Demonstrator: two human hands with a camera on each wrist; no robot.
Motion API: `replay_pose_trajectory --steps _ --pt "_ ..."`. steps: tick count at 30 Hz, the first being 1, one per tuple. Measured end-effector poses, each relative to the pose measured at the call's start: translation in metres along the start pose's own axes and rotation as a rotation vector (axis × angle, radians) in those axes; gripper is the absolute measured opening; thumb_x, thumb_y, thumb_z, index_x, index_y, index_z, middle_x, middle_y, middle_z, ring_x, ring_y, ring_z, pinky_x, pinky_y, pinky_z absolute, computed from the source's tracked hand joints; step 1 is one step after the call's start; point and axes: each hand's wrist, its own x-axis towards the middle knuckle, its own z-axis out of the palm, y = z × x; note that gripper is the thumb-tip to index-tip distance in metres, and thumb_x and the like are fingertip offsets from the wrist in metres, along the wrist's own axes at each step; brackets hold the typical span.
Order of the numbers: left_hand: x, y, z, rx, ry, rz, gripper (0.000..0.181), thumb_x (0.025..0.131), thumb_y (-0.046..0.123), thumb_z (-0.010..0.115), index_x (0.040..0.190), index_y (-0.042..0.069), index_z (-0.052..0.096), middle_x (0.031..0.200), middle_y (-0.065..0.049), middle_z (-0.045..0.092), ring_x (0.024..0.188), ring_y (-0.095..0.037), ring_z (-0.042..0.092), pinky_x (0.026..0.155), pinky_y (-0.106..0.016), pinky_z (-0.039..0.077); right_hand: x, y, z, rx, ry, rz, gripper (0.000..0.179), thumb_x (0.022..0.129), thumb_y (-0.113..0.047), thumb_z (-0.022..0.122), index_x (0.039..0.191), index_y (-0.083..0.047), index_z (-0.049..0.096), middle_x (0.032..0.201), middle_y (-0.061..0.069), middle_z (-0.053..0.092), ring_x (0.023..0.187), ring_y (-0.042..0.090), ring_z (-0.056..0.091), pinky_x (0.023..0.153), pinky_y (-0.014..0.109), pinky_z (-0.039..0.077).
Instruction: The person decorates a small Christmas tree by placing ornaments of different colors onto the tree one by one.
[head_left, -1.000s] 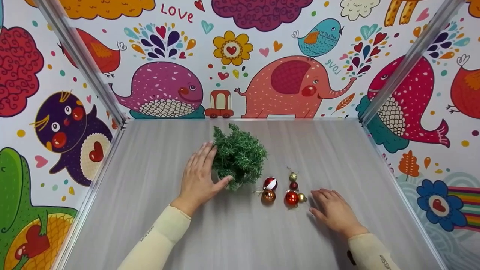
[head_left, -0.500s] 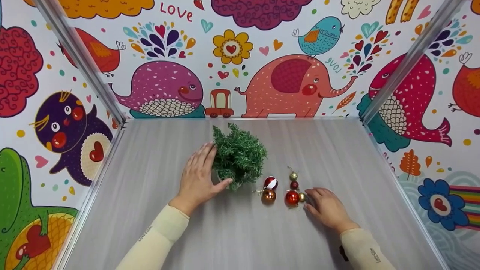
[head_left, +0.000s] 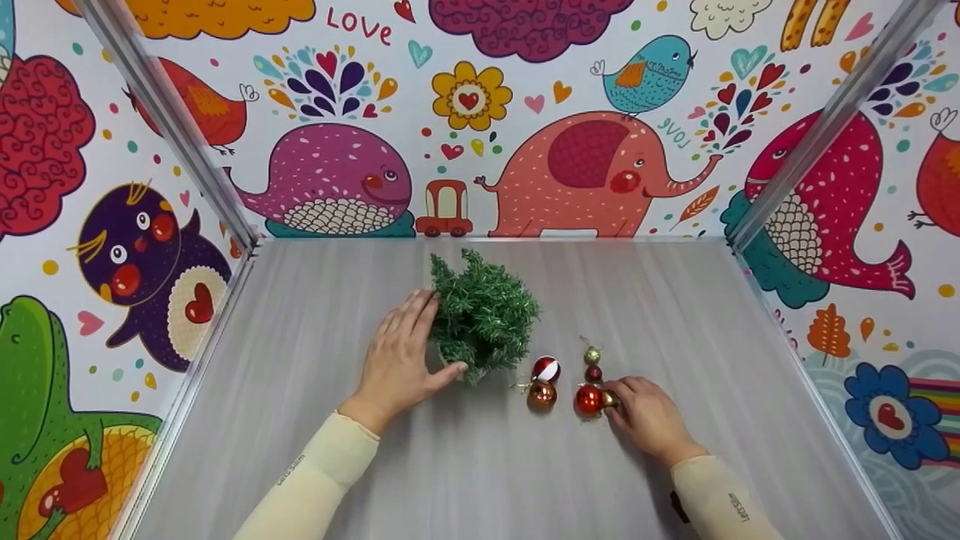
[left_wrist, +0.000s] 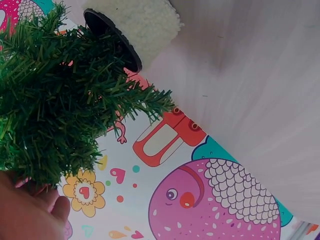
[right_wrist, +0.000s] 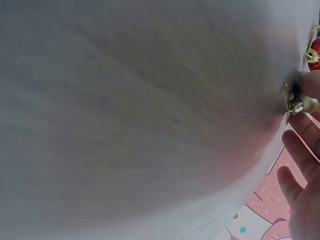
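A small artificial Christmas tree stands left of centre on the table in the head view. My left hand rests along its left side, fingers straight and thumb in front of the branches. Its black-rimmed pot, wrapped in white fuzz, shows in the left wrist view. To the right, my right hand pinches a small gold bauble between thumb and fingers. In the right wrist view the bauble's metal cap sticks out past the fingers. Close against it is a shiny red bauble.
Beyond the red bauble sit a small dark red bauble and a small glittery gold one. Between tree and right hand lie a red-and-white bauble and a copper bauble. Printed walls enclose the grey table.
My right hand has moved left to the baubles and taken hold of the small gold one, which has tilted. The left hand has stayed at the tree. The head view has shifted slightly.
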Motion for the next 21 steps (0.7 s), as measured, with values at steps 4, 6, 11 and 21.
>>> replay_pose_trajectory --steps 4,6,11,21 --pt "0.0 0.001 -0.001 0.001 -0.014 -0.007 0.104 0.082 0.069 0.063 0.156 0.004 0.029 0.161 -0.013 0.026 0.147 -0.031 0.023 0.118 -0.045 0.016 0.0 -0.001 0.0 0.0 0.003 0.006 0.034 0.079 -0.013 0.081 0.11 -0.008 0.069 0.1 0.007 0.067 0.096 0.031 0.063 0.088 0.049 0.05" --pt "0.0 0.001 -0.002 0.009 -0.026 -0.012 0.104 0.082 0.07 0.062 0.156 0.004 0.028 0.161 -0.013 0.025 0.147 -0.03 0.023 0.118 -0.044 0.015 0.0 -0.001 0.0 -0.002 -0.001 0.009 0.033 0.079 -0.014 0.081 0.11 -0.008 0.069 0.1 0.006 0.067 0.096 0.03 0.063 0.088 0.049 0.05" --pt "0.0 0.001 -0.003 0.025 -0.049 -0.015 0.104 0.083 0.071 0.06 0.156 0.003 0.027 0.162 -0.013 0.022 0.147 -0.031 0.022 0.119 -0.044 0.014 -0.001 -0.001 -0.002 -0.008 -0.003 0.023 0.032 0.079 -0.015 0.081 0.109 -0.01 0.07 0.1 0.005 0.067 0.096 0.029 0.064 0.088 0.049 0.05" --pt "0.0 0.0 -0.002 0.012 -0.033 -0.005 0.104 0.083 0.07 0.062 0.155 0.003 0.03 0.162 -0.014 0.024 0.147 -0.032 0.025 0.118 -0.046 0.019 0.0 -0.004 -0.014 -0.024 0.056 0.004 0.035 0.078 -0.014 0.082 0.11 -0.009 0.07 0.101 0.005 0.068 0.096 0.03 0.064 0.088 0.049 0.05"
